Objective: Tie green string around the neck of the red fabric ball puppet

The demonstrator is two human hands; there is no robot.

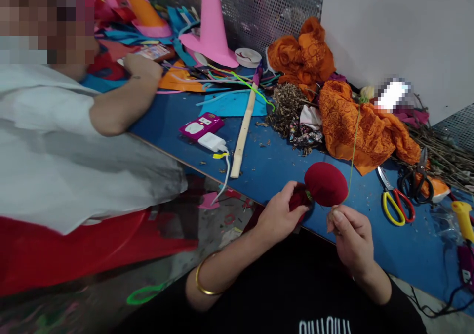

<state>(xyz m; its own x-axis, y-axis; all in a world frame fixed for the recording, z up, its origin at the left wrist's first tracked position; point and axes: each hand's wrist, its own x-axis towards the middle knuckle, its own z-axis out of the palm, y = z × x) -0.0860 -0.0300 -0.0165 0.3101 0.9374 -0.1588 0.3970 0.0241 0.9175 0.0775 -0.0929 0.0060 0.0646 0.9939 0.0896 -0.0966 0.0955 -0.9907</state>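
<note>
At the table's near edge, my left hand (pixel 283 210) is closed around the gathered dark red cloth below a stuffed red fabric ball (pixel 326 184). Green thread shows where the cloth is drawn in at the ball's neck. My right hand (pixel 350 230), just right of the ball, pinches a green thread (pixel 353 151). That thread runs up to a small green bundle (pixel 364 100) on the orange cloth. Whether a needle is between my right fingertips cannot be made out.
Scissors with red and yellow handles (pixel 398 206) and black scissors (pixel 418 183) lie to the right. Patterned orange cloth (pixel 366 131), dried plant bits (pixel 289 104), a wooden stick (pixel 244 131) and a white plug (pixel 213 142) are on the blue table. A co-worker's arm (pixel 126 97) rests at left.
</note>
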